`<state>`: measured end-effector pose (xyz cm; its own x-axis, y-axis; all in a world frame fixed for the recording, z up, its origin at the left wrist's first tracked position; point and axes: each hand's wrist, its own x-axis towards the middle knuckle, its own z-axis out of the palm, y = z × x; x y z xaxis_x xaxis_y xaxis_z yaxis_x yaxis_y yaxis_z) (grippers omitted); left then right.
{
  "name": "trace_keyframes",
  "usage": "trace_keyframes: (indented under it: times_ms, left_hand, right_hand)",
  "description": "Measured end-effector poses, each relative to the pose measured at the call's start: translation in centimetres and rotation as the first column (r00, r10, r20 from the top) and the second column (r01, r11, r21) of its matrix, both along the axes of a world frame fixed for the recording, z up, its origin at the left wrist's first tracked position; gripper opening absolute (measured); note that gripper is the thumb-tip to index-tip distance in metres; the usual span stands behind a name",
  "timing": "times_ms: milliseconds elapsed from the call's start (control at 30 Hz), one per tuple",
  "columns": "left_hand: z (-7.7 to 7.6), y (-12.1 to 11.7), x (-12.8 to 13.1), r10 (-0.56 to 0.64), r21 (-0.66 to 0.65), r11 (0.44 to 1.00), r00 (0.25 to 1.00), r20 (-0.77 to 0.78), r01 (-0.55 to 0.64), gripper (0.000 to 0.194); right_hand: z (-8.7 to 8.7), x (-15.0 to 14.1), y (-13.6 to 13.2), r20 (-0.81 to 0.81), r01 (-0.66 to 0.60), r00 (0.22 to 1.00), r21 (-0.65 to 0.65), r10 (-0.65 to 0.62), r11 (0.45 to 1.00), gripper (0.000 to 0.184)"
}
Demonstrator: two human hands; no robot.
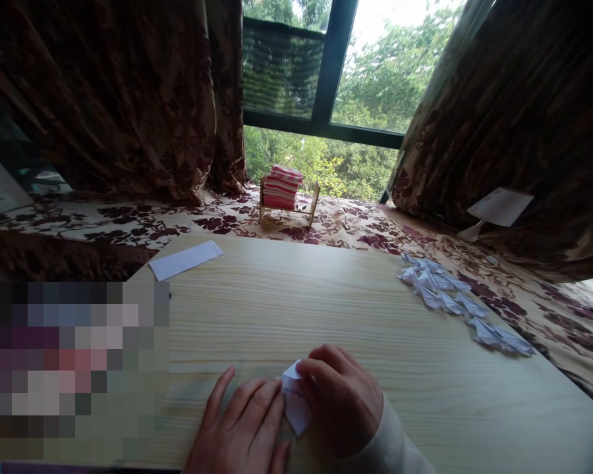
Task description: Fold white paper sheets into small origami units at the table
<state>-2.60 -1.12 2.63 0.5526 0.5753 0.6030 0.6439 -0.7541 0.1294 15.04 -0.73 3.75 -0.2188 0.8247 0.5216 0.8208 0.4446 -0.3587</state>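
A small piece of folded white paper [295, 403] lies on the wooden table between my hands, near the front. My left hand [247, 421] rests flat, fingers spread, with its fingertips at the paper's left edge. The fingers of my right hand [343, 398] are curled in a pinch on the paper's upper right part. The right thumb is mostly hidden behind the hand. A crease or flap shows across the upper part of the paper.
Several folded white paper pieces [437, 286] lie along the table's right edge. A white paper strip [186, 260] sits at the back left. Beyond the table [277, 289], a small rack [312, 209] holds striped cloths [281, 187] on the sill. A blurred patch covers the lower left.
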Motion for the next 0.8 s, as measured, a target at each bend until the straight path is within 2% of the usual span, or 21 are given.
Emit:
trace_keyframes:
  times_ms: [233, 400, 533, 667, 800]
  left_hand:
    - [0.4, -0.2, -0.6, -0.013, -0.023, 1.0, 0.998, -0.055, 0.012, 0.027]
    - [0.1, -0.5, -0.4, 0.027, -0.045, 0.999, 1.0, -0.01, -0.028, 0.028]
    - [0.1, -0.3, -0.8, 0.007, -0.039, 0.999, 1.0, 0.012, -0.007, 0.028]
    - [0.7, 0.8, -1.6, -0.047, -0.003, 0.999, 0.998, -0.037, 0.047, 0.027]
    - [0.9, 1.1, -1.1, 0.014, -0.028, 1.0, 0.999, -0.031, -0.015, 0.028]
  right_hand:
    - [0.2, -0.2, -0.7, 0.021, -0.014, 1.0, 0.065, 0.012, 0.998, 0.017]
    - [0.5, -0.5, -1.0, 0.075, -0.015, 0.997, 0.012, 0.015, 1.0, 0.018]
    - [0.5, -0.4, -1.1, 0.105, -0.03, 0.994, 0.005, 0.03, 1.0, 0.019]
    - [0.0, -0.3, -1.1, 0.109, -0.028, 0.994, 0.019, 0.026, 0.999, 0.018]
    - [-0.4, -0.2, -1.0, 0.118, -0.037, 0.992, 0.02, 0.035, 0.999, 0.015]
